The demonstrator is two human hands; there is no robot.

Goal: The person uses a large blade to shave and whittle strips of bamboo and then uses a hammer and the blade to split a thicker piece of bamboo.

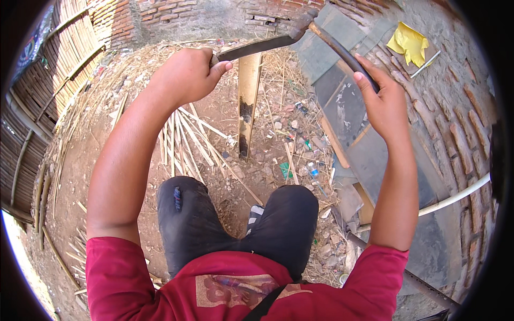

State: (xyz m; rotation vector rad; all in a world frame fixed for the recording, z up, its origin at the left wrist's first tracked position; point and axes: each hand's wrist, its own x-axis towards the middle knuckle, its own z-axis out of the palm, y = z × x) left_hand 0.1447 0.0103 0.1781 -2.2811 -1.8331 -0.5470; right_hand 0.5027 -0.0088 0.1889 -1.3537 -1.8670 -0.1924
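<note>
My left hand is closed around the handle of a broad-bladed knife, whose dark, flat blade points right. Beneath the blade is the top end of a split bamboo piece, pale with dark patches low down; whether they touch I cannot tell. In my right hand is a hammer with a dark handle, gripped near its end. The hammer's head overlaps the knife's far end in the head view; contact between them is unclear.
Thin bamboo strips lie fanned out on the littered dirt ground. Dark boards lean along the brick wall at right, with a pale pipe across them. A yellow sheet is farther back. A woven bamboo wall stands left.
</note>
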